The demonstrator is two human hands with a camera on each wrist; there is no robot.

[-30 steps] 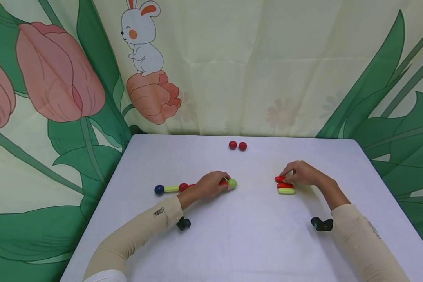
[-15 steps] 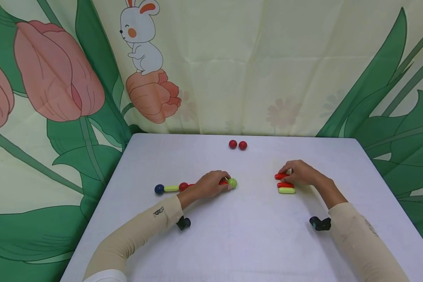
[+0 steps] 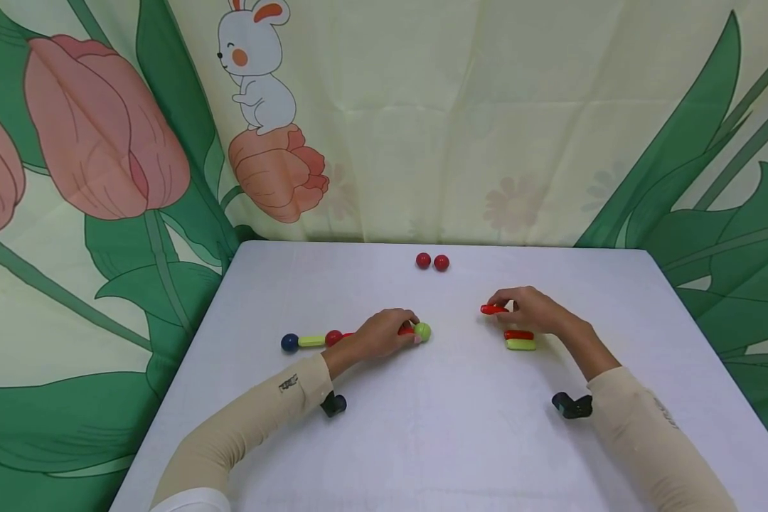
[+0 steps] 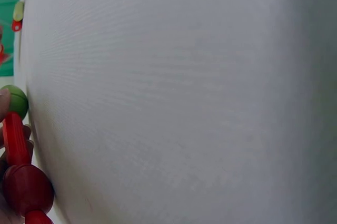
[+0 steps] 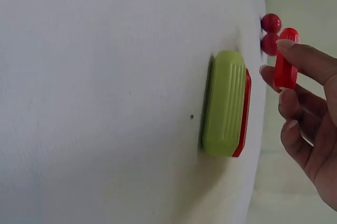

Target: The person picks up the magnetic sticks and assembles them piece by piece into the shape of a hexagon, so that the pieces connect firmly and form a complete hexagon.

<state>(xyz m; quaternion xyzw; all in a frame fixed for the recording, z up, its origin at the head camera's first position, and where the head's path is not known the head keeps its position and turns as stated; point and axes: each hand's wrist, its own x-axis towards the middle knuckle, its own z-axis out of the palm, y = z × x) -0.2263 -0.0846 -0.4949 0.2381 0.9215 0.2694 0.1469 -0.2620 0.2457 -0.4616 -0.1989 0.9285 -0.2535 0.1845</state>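
A chain of balls and sticks lies on the white table: blue ball, green stick, red ball, red stick, green ball. My left hand grips the chain's red stick beside the green ball. My right hand pinches a red stick lifted off the table. Below it a red stick and a green stick lie side by side, the green one nearest the right wrist camera.
Two red balls sit together near the table's far edge. A printed cloth with a rabbit and tulips hangs behind the table. Black wrist mounts sit under both forearms.
My right hand has lifted one red stick from the pile and carried it up and to the left. The left hand and the chain have stayed in place.
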